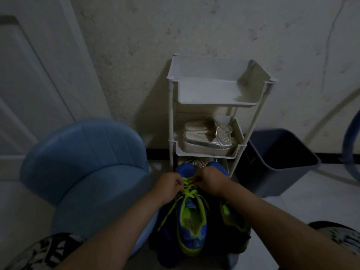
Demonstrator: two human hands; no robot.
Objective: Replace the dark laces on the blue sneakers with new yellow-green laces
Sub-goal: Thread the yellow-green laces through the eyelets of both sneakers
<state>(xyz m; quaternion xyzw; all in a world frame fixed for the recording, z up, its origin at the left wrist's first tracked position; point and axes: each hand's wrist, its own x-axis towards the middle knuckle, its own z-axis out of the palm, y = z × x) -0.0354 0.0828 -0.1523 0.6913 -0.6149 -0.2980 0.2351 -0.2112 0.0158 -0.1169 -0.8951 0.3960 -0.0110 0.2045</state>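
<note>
Two blue sneakers with yellow-green lining stand side by side on the floor, toes pointing away from me. The left sneaker [191, 225] has a yellow-green lace [188, 189] crossed through its front eyelets, with a loose end trailing down its left side. My left hand [170, 185] and my right hand [211, 182] sit over the front of this shoe, each with fingers curled, pinching the lace. The right sneaker [232, 217] lies mostly under my right forearm. No dark lace is visible.
A grey tiered rack [173, 117] stands against the wall just beyond the shoes, with silver shoes [208, 136] on its middle shelf. A blue padded stool [83, 166] is at my left, a dark bin [278, 164] at right, and a white door [29, 75] at far left.
</note>
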